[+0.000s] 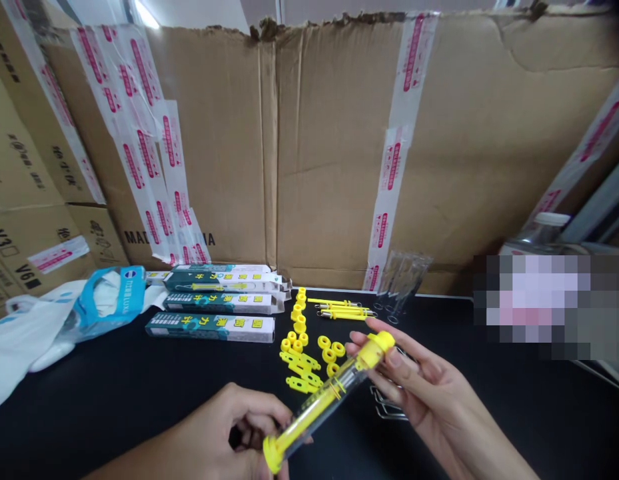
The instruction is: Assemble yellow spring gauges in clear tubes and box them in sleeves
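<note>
A clear tube (322, 407) with yellow ends and a yellow rod inside is held at a slant between both hands. My left hand (244, 423) is closed around its lower end, near the yellow flange. The fingers of my right hand (414, 377) grip the yellow cap at the upper end. Just behind the tube lie flat yellow plates (302, 370) and yellow rings (332, 347). Farther back are yellow rods with metal springs and hooks (344, 310), beside a row of small yellow caps (300, 324). Bent metal wire pieces (389, 407) are partly hidden behind my right hand.
Several printed boxes (212, 329) lie at the left back, beside a blue and white plastic package (112, 300). Clear tubes (402, 283) stand against the cardboard wall (329, 167). A bottle (549, 230) and a blurred patch are at the right.
</note>
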`<state>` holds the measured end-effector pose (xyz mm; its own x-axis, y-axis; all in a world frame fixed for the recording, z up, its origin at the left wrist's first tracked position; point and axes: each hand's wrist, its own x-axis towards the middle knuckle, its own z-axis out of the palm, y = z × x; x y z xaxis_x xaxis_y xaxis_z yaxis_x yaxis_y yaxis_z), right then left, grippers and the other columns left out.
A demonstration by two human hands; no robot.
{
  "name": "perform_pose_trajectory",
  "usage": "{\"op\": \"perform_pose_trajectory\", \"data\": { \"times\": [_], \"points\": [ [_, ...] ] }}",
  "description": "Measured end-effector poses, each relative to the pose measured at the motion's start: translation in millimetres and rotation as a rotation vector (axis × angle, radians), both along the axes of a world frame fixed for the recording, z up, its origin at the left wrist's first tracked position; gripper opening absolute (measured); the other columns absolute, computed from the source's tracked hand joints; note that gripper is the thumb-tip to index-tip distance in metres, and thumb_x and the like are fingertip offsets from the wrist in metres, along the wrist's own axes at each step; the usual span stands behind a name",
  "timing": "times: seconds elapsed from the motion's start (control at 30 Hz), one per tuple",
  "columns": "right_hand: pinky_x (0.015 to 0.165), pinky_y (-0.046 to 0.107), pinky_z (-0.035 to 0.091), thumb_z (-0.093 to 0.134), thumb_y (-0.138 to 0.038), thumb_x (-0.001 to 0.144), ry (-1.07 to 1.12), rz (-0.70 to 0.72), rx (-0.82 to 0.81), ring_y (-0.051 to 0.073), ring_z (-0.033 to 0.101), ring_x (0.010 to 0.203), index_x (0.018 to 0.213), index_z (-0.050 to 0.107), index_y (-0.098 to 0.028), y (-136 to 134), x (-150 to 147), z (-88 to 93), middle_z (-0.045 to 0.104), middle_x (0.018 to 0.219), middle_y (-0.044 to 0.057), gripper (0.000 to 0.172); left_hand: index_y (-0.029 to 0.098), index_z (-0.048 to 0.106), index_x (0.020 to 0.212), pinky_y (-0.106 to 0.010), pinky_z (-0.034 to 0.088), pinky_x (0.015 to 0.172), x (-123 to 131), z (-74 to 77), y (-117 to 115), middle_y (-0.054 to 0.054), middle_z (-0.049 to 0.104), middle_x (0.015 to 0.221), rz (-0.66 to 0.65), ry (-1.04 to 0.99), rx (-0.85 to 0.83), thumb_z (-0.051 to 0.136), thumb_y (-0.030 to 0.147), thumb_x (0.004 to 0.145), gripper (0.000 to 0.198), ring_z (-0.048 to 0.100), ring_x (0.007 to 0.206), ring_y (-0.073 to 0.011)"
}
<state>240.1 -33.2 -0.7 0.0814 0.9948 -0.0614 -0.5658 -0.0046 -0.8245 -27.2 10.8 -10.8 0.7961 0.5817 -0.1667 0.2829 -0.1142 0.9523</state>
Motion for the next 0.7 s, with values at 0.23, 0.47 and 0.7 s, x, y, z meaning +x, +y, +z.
{"op": "perform_pose_trajectory", "data": {
  "times": [0.23, 0.47, 0.7],
  "points": [
    [0.1, 0.031, 0.055, 0.081, -0.033, 0.083, -0.1, -0.036, 0.052, 0.025, 0.068, 0.117, 0.116, 0.075, -0.026, 1, 1, 2.4, 0.078, 0.117, 0.007, 0.034, 0.016, 0.069, 0.112, -0.024, 0.035, 0.06, -1, -5.7, 10, -0.004, 0.068, 0.074, 0.197, -0.247, -0.028, 0.068, 0.063, 0.082, 0.056, 0.05, 0.063, -0.0138],
    [0.097, 0.032, 0.057, 0.081, -0.039, 0.081, -0.286, -0.023, 0.082, 0.025, 0.073, 0.108, 0.11, 0.077, -0.028, -3, -1, 2.5, 0.081, 0.107, 0.005, 0.031, 0.016, 0.069, 0.121, -0.023, 0.022, 0.044, 5, -17.0, 16, 0.0, 0.062, 0.065, 0.429, -0.149, 0.056, 0.062, 0.057, 0.088, 0.053, 0.031, 0.046, -0.0083],
    [0.088, 0.027, 0.06, 0.077, -0.044, 0.084, -0.481, -0.017, 0.104, 0.021, 0.076, 0.095, 0.112, 0.074, -0.03, -2, 0, -2.6, 0.081, 0.102, 0.002, 0.031, 0.017, 0.071, 0.112, -0.022, 0.031, 0.05, 4, -10.5, 14, 0.002, 0.059, 0.063, 0.433, -0.149, 0.115, 0.067, 0.054, 0.084, 0.046, 0.041, 0.052, -0.0106]
  ]
}}
